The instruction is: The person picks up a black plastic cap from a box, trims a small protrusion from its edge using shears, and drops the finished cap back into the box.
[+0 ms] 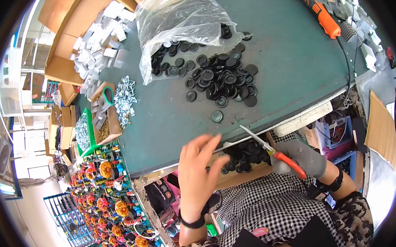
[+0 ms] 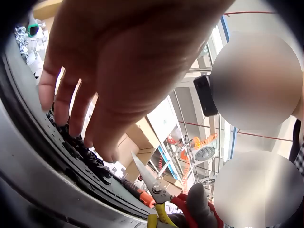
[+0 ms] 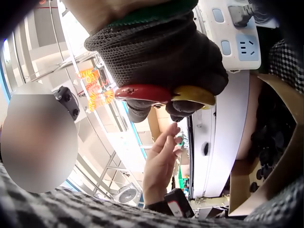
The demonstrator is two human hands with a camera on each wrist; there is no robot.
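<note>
My bare left hand (image 1: 197, 175) is raised by the table's front edge, fingers spread and a little bent, holding nothing. In a grey glove, my right hand (image 1: 302, 158) grips scissors (image 1: 289, 163) with red and yellow handles, the blades pointing over the table edge. The right wrist view shows gloved fingers through the handle loops (image 3: 142, 92). One round black cap (image 1: 216, 116) lies apart near the edge, with a heap of black caps (image 1: 224, 78) behind it. More caps spill from a clear plastic bag (image 1: 176, 23).
An open carton (image 1: 235, 178) with black caps sits below the table edge, close to my lap. Metal screws (image 1: 125, 100) and a cardboard tray (image 1: 114, 127) are at the left. An orange-handled tool (image 1: 328, 25) with a cable lies at the back right. A white power strip (image 1: 304, 119) runs along the front edge.
</note>
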